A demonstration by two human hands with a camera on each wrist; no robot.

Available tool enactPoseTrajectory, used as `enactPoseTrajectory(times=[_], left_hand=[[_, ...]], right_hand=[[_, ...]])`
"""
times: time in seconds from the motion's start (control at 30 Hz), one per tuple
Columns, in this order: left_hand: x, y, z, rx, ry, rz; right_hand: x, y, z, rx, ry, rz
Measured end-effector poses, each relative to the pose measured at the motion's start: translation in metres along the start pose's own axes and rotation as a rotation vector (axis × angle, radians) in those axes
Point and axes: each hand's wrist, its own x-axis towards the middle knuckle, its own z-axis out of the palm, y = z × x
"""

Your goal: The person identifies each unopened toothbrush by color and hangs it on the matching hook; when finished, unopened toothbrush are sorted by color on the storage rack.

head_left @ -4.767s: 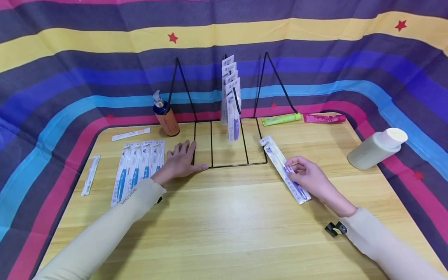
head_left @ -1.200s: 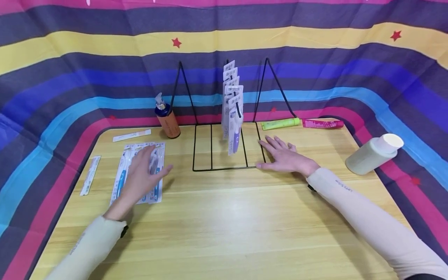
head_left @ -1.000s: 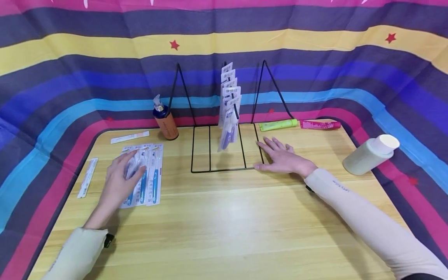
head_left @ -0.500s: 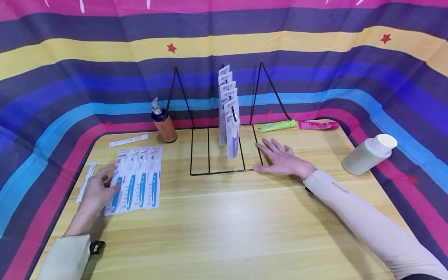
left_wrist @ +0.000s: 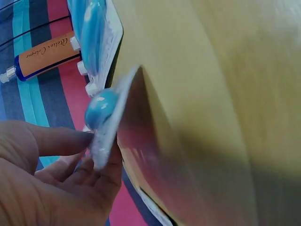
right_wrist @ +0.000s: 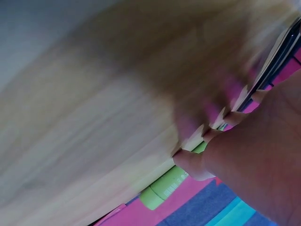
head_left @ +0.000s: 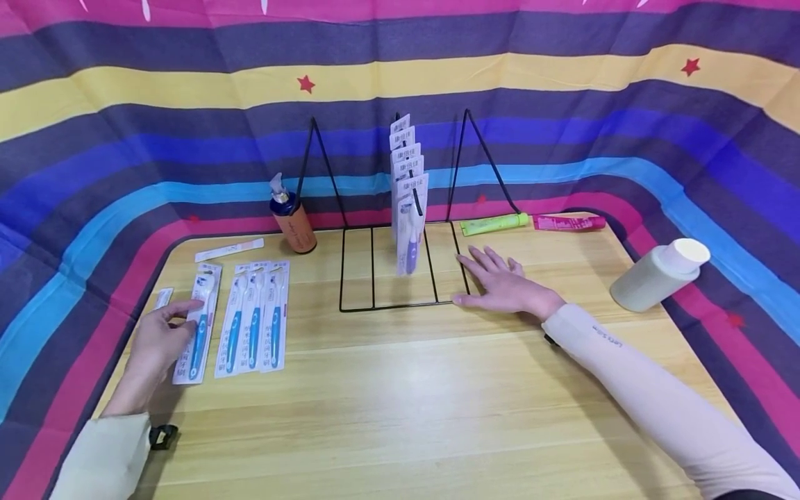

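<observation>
My left hand (head_left: 178,321) pinches the leftmost blue toothbrush pack (head_left: 198,326) near the table's left edge. In the left wrist view the fingers (left_wrist: 70,141) grip that pack (left_wrist: 106,120) by its edge, tilted up off the wood. Three more blue packs (head_left: 253,321) lie in a row just to its right. A black wire rack (head_left: 400,302) stands at the back centre, with several purple toothbrush packs (head_left: 409,208) hanging from its hook. My right hand (head_left: 494,274) lies flat and open on the table, against the rack's right base wire.
An orange pump bottle (head_left: 294,221) stands left of the rack. Green tube (head_left: 498,223) and pink tube (head_left: 569,223) lie at the back right. A white bottle (head_left: 656,276) lies on its side at the right edge. Narrow white strips (head_left: 229,249) lie at the back left. Striped cloth surrounds the table.
My left hand moved from the rack to the blue packs and drew the leftmost one away to the left. The purple pack my right hand held earlier is gone from it; that hand now rests flat.
</observation>
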Motion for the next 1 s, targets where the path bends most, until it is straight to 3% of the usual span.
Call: enactPoseTrajectory(times=[0.2,0.43,0.63,0.8,0.87,1.0], left_hand=[[-0.002,0.011,-0.005,-0.012,0.147,-0.02],[-0.01,0.034,0.0,-0.142,0.301,0.06],[-0.023,0.06,0.011,-0.332,0.354,0.185],[-0.034,0.077,0.019,-0.416,0.343,0.363],[-0.039,0.083,0.023,-0.451,0.332,0.466],[-0.046,0.095,0.035,-0.644,0.274,0.684]], right_hand=[[0.003,-0.001,0.001,-0.003,0.003,-0.005],[0.002,-0.001,0.001,0.003,0.002,0.001],[0.001,0.0,0.002,0.007,0.003,-0.001],[0.002,0.0,0.003,0.006,0.0,-0.002],[0.002,0.001,0.003,0.006,0.0,0.0],[0.002,0.001,0.003,0.004,0.001,0.002]])
